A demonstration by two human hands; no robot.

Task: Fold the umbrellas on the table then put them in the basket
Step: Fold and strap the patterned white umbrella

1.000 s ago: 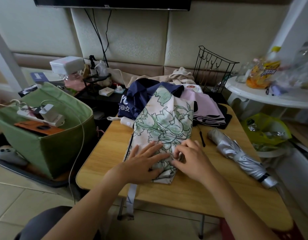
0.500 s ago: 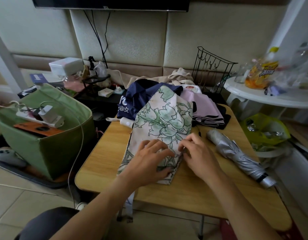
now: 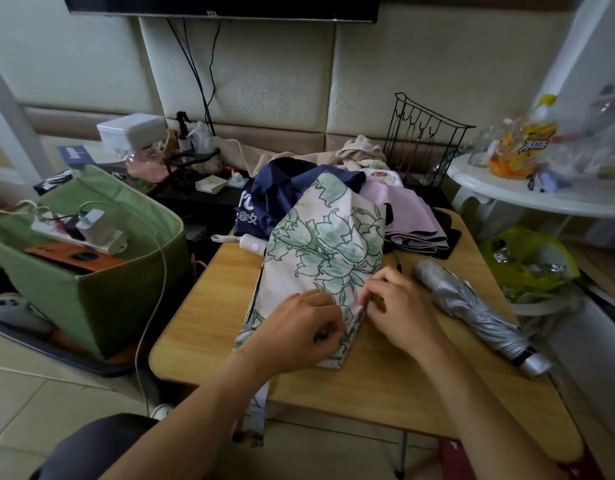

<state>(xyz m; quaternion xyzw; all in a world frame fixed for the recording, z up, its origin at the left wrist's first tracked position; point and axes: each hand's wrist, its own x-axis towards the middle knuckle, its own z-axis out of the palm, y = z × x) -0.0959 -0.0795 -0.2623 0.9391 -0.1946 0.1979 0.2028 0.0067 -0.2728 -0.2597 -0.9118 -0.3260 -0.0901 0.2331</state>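
Left hand (image 3: 300, 329) curled onto floral umbrella (image 3: 325, 251)

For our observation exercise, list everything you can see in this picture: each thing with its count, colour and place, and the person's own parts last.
floral umbrella: one, white and green, table centre.
silver umbrella: one, rolled, table right.
navy umbrella: one, table's far edge.
pink umbrella: one, far right of table.
table: one, light wood.
fabric basket: one, green, left of table.
wire rack: one, black, behind table.
left hand: grips floral canopy.
right hand: pinches canopy edge.
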